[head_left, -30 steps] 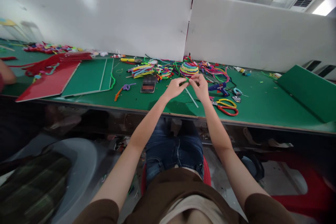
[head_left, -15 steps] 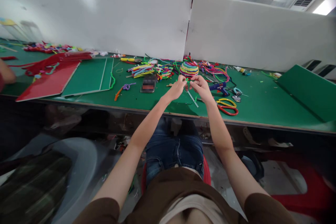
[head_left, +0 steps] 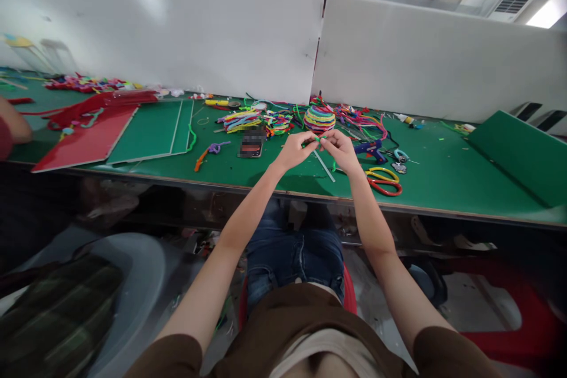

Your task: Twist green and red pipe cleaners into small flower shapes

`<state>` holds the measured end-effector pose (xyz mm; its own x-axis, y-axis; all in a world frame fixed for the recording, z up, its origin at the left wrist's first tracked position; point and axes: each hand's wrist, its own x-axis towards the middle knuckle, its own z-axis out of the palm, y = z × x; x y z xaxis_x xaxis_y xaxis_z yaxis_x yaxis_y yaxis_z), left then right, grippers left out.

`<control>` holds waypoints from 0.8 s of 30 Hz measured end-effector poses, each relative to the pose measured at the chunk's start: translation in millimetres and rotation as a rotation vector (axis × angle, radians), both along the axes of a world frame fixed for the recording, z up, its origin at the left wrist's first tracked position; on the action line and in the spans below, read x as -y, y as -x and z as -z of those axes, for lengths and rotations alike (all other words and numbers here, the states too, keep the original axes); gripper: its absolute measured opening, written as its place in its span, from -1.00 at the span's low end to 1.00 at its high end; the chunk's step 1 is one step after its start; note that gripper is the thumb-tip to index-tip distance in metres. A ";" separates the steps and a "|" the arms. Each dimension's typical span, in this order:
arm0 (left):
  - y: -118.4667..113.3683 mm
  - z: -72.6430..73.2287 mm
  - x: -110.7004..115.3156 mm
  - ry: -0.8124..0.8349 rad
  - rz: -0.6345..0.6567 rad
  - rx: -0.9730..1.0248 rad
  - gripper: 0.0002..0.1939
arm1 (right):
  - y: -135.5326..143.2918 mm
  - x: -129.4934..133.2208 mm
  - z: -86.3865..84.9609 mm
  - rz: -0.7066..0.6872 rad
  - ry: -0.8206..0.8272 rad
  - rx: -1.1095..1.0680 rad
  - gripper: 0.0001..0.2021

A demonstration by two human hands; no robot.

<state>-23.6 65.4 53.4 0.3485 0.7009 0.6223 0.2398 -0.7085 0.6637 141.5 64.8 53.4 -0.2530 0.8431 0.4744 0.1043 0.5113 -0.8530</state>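
On the one green table point(head_left: 443, 177), the step looks like twisting a pipe cleaner. The left hand point(head_left: 295, 150) and right hand point(head_left: 343, 149) each pinch one green pipe cleaner point(head_left: 319, 139) between them, above the near edge. Next move probably needs a firm turn. One striped ball point(head_left: 319, 118) sits far; one pair of scissors point(head_left: 383, 180) lies right.

Both bare forearms rise from the bottom corners of the frame and converge just above centre. The left hand point(head_left: 296, 150) and right hand point(head_left: 342, 150) meet there, knuckles outward, fingers curled, thumb and forefinger tips pinched together and nearly touching each other. Both wrists are bent slightly inward.
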 end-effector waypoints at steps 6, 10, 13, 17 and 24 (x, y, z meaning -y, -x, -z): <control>3.0 -0.3 1.9 0.015 0.000 -0.081 -0.71 | -1.3 0.8 2.9 0.057 -0.096 0.062 -0.78; 2.2 -2.4 3.4 0.038 -0.049 -0.059 -0.73 | -3.0 3.3 2.0 0.075 -0.167 0.165 -0.85; 2.7 -3.6 4.7 0.047 -0.063 -0.028 -0.74 | -5.4 4.9 0.7 0.046 -0.214 0.261 -0.88; 3.1 -3.0 7.0 0.037 -0.050 0.008 -0.72 | -6.1 8.6 -0.7 0.091 -0.284 0.370 -0.89; 0.6 -6.5 19.8 0.658 0.229 0.291 -0.75 | -7.6 27.8 -8.8 0.229 -0.630 0.658 -0.80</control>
<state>-24.2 45.6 59.9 0.4160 0.8894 0.1892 -0.1151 -0.1549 0.9812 149.2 36.9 62.3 -0.4923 0.5425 0.6807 0.6228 0.7659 -0.1599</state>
